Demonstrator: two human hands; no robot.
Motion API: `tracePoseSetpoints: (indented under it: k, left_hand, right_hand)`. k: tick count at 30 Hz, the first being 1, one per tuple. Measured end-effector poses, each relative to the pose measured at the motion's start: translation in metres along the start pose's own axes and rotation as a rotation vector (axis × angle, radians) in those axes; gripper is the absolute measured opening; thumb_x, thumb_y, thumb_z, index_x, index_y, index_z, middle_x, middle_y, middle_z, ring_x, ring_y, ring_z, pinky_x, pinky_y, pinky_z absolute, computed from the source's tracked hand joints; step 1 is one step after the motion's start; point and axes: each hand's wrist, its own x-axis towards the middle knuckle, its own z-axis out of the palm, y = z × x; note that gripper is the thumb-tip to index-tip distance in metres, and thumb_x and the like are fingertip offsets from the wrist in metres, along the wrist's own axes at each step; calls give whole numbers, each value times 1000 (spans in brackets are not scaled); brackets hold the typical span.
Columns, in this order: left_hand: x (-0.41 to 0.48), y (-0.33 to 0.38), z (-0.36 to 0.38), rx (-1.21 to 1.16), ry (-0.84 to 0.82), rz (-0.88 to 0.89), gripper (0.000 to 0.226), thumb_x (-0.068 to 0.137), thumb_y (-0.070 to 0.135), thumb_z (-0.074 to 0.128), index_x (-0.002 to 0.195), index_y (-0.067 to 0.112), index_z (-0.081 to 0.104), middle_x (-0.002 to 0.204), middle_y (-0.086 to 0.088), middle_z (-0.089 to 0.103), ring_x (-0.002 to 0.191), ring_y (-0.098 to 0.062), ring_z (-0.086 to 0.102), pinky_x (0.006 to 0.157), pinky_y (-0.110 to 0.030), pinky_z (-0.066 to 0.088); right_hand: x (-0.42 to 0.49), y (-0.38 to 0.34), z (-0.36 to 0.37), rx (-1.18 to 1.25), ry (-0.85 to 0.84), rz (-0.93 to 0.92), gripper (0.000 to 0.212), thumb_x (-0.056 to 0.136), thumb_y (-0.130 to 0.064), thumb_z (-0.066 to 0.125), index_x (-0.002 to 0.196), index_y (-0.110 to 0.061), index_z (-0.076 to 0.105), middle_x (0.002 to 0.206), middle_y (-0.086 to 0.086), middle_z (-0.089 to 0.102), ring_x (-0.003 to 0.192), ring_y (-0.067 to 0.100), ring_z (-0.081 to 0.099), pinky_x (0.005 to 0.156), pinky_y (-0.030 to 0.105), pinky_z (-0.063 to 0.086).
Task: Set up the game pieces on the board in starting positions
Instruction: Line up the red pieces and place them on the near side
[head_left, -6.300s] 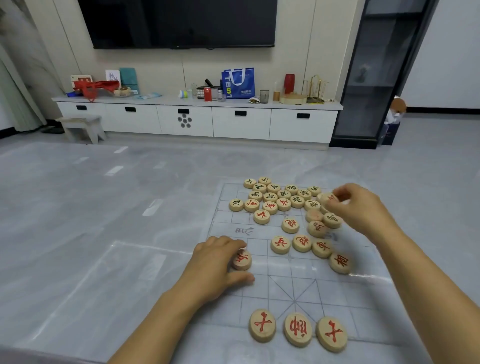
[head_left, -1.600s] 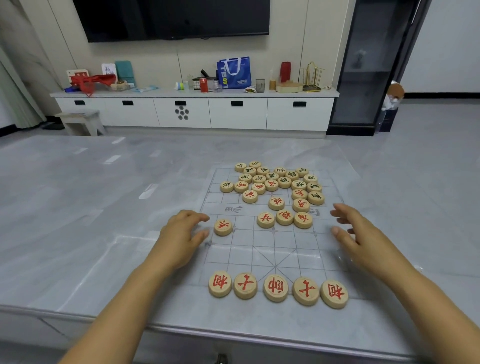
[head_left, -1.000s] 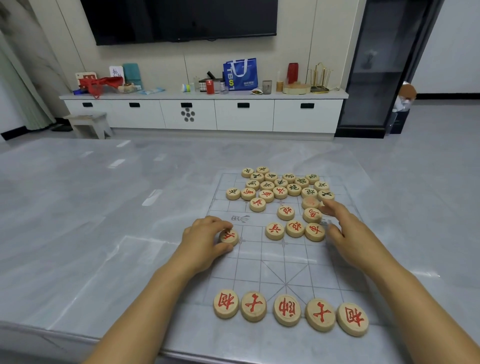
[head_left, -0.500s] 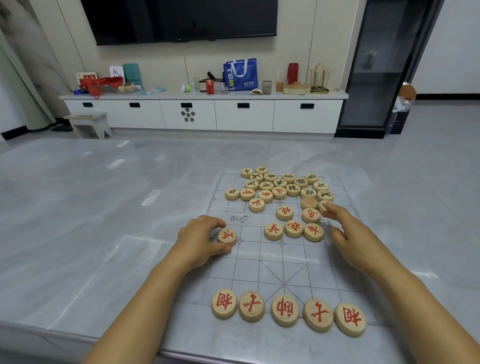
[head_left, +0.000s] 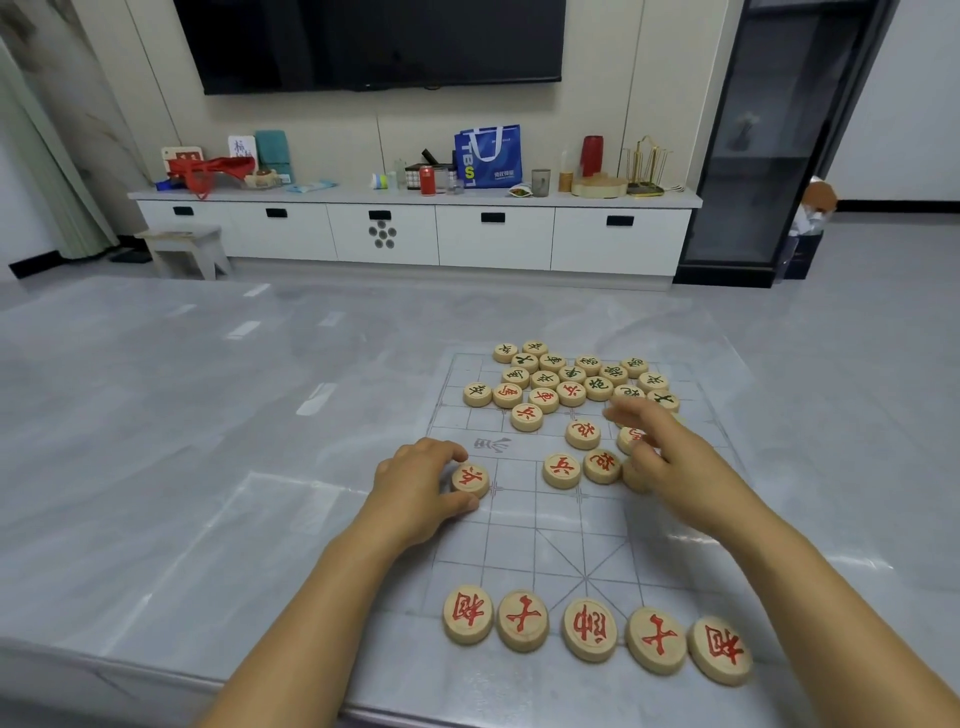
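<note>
- Pinching a single red-marked piece (head_left: 470, 480) is what the left hand (head_left: 423, 488) is up to. The forefinger curls over the far edge and the thumb sits against the near edge. The piece lies flat on the left side of the board (head_left: 545, 540).
- The right hand (head_left: 675, 467) grips nothing. Its fingers are stretched out low over the right side of the board. It's pretty motion-blurred, so I honestly can't tell if the fingertips touch anything.
- A half-hidden piece (head_left: 629, 439) with red marks peeks out from under the right hand's fingers.
- Between the two hands sit three loose red pieces (head_left: 561, 470). Two are side by side and touching, and the third is just beyond them.
- Beyond both hands is the big pile (head_left: 572, 374), red-marked and dark-marked pieces all bunched together at the far end of the board.
- Nearer than both hands, a row of five red pieces (head_left: 589, 630) runs along the board's near edge. They're side by side and close to touching.
- The board looks like a thin see-through sheet with a printed grid, lying flat on the grey marbled tabletop (head_left: 156, 467).
- Way beyond the hands there's a white cabinet (head_left: 493, 239) with a blue bag (head_left: 488, 156) on top.
</note>
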Motion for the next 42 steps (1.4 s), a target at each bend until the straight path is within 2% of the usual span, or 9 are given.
tracePoseSetpoints:
  k: [7, 11, 16, 21, 26, 30, 33, 36, 42]
  left_hand:
    - [2, -2, 3, 47, 29, 49, 56, 84, 37, 62, 134, 26, 41, 141, 4, 43, 129, -17, 38, 106, -33, 30]
    - [3, -5, 5, 58, 33, 70, 56, 84, 38, 62, 134, 26, 40, 141, 5, 43, 128, -17, 38, 105, -32, 29]
    - [4, -12, 4, 92, 48, 100, 45, 88, 36, 57, 130, 26, 45, 138, 5, 45, 126, -16, 40, 103, -31, 29]
    - [1, -23, -3, 98, 104, 25, 42, 89, 33, 56, 128, 23, 47, 133, 1, 48, 121, -19, 44, 100, -32, 34]
    - [-5, -23, 0, 122, 92, 50, 48, 89, 33, 55, 134, 24, 42, 138, 2, 45, 125, -19, 42, 103, -32, 32]
    - [-11, -14, 3, 40, 167, 236, 39, 91, 26, 53, 129, 24, 50, 136, 6, 48, 128, -14, 39, 107, -31, 27]
    - [-15, -5, 6, 55, 120, 441, 34, 93, 33, 43, 123, 27, 57, 131, 10, 54, 129, -12, 41, 108, -32, 27]
    - [-16, -1, 11, 134, 38, 523, 35, 97, 29, 37, 129, 32, 52, 138, 15, 48, 136, -6, 29, 108, -24, 15]
    - [-14, -2, 8, 130, 30, 523, 35, 98, 25, 40, 129, 34, 51, 138, 16, 47, 135, -4, 31, 106, -21, 14]
  right_hand:
    - [80, -26, 52, -512, -316, -88, 41, 95, -17, 34, 136, -12, 37, 145, 9, 38, 128, 28, 40, 104, 37, 35]
    - [109, -24, 80, -670, -331, -131, 44, 93, -16, 34, 137, -12, 34, 149, 4, 30, 137, 22, 27, 114, 40, 16]
    - [95, -34, 76, -723, -327, -192, 22, 89, -14, 35, 106, -17, 48, 122, 4, 56, 119, 22, 47, 116, 38, 5]
    - [37, -33, 55, -784, -384, -403, 48, 93, -17, 34, 140, -22, 34, 148, -3, 37, 138, 11, 30, 117, 35, -9]
    - [-19, -35, 38, -721, -417, -486, 51, 95, -18, 34, 145, -28, 27, 153, -10, 24, 141, 4, 16, 110, 21, -12]
    - [-24, -30, 28, -492, -456, -367, 50, 96, -13, 33, 143, -30, 28, 153, -13, 23, 142, 4, 14, 113, 17, -2]
    - [-6, -9, 4, -236, -268, -119, 49, 96, -10, 35, 142, -26, 30, 150, -9, 29, 139, 10, 24, 113, 24, 18]
    - [7, 23, -18, -27, -48, 88, 48, 95, -5, 34, 141, -18, 34, 148, 0, 36, 135, 15, 35, 109, 27, 25]
    - [19, 50, -26, -217, -31, 136, 50, 94, -3, 34, 141, -20, 35, 146, 1, 40, 133, 18, 37, 104, 25, 28]
